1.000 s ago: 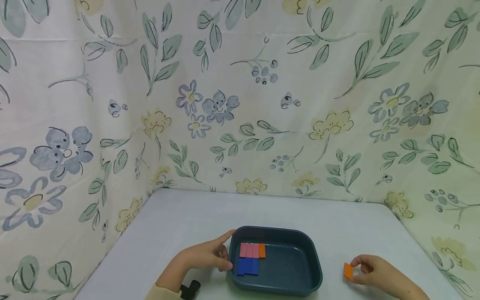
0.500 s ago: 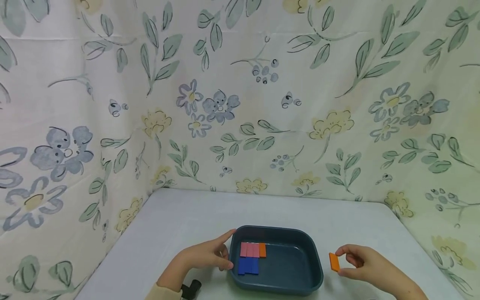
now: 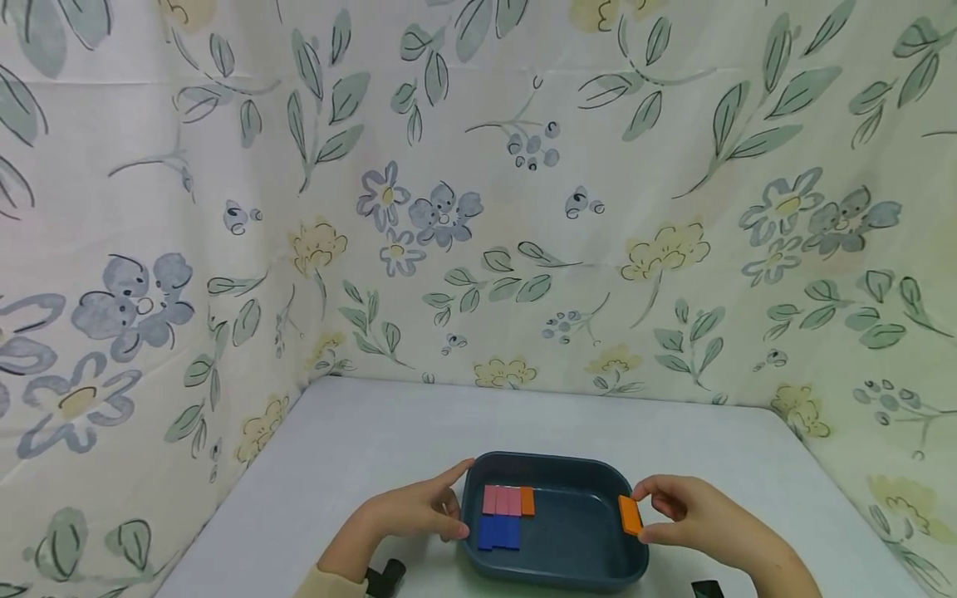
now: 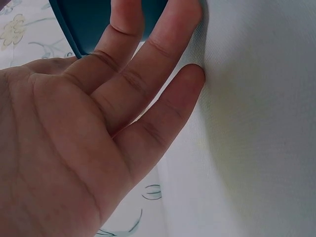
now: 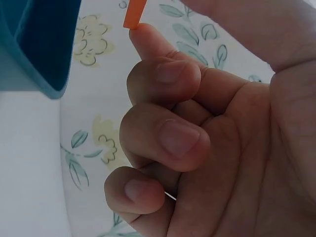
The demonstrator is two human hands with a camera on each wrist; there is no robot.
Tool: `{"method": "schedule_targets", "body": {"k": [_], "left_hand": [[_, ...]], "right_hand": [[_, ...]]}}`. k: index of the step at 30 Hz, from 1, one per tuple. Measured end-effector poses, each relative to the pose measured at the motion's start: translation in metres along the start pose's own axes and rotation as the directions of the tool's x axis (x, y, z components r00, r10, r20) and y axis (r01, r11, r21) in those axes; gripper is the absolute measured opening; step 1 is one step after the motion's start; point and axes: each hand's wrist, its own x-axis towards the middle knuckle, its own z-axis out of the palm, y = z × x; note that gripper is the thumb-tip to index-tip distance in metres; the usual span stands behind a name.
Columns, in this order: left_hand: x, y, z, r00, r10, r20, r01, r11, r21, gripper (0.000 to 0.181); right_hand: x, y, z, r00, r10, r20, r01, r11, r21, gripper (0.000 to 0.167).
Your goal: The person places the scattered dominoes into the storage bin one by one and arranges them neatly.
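Note:
A dark teal tray [image 3: 571,540] with raised walls stands on the table. In its left part lie several pink tiles [image 3: 502,500] in a row that ends with an orange tile [image 3: 527,502]; below them are blue tiles [image 3: 498,531]. My left hand [image 3: 414,508] touches the tray's left side with index finger and thumb spread apart; its other fingers bend loosely, as the left wrist view shows. Over the tray's right rim, my right hand [image 3: 695,519] pinches another orange tile [image 5: 135,14] between thumb and index fingertip, the other fingers curled in.
The white table [image 3: 404,415] extends around the tray. Floral cloth [image 3: 523,208] hangs behind it and along both sides. Black straps or devices [image 3: 387,577] show near both wrists.
My right hand has moved left with the orange tile, from the table beside the tray to over its right rim. The left hand stays at the tray's left side.

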Motion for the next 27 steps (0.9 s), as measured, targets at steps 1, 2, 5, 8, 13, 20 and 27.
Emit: {"method": "schedule_targets", "body": {"k": [1, 2, 5, 8, 13, 20, 27], "left_hand": [[0.0, 0.0, 0.0, 1.0, 0.0, -0.001, 0.0, 1.0, 0.003, 0.095], [0.0, 0.0, 0.0, 1.0, 0.001, 0.0, -0.001, 1.0, 0.006, 0.094], [0.0, 0.0, 0.0, 1.0, 0.001, 0.0, -0.001, 1.0, 0.009, 0.094], [0.001, -0.001, 0.0, 1.0, 0.002, 0.005, -0.002, 1.0, 0.005, 0.094], [0.002, -0.003, 0.002, 1.0, 0.003, 0.012, -0.003, 1.0, 0.0, 0.094], [0.002, -0.003, 0.002, 1.0, 0.0, 0.014, 0.0, 1.0, 0.012, 0.095], [0.0, 0.0, 0.0, 1.0, -0.009, 0.003, 0.009, 1.0, 0.018, 0.096]], "right_hand": [[0.002, -0.001, 0.001, 1.0, -0.002, 0.001, 0.002, 1.0, -0.003, 0.043], [0.004, -0.002, 0.003, 1.0, -0.007, 0.001, 0.007, 1.0, -0.008, 0.042], [0.011, -0.007, 0.008, 1.0, -0.019, -0.004, 0.019, 1.0, -0.023, 0.042], [0.017, -0.013, 0.015, 1.0, -0.02, -0.01, 0.019, 0.999, -0.03, 0.042], [0.032, -0.025, 0.033, 1.0, -0.016, -0.016, 0.015, 0.998, -0.067, 0.041], [0.051, -0.033, 0.062, 0.999, -0.049, -0.002, 0.048, 0.985, -0.164, 0.04], [0.071, -0.026, 0.095, 0.995, -0.073, -0.066, 0.047, 0.943, -0.329, 0.038]]}}
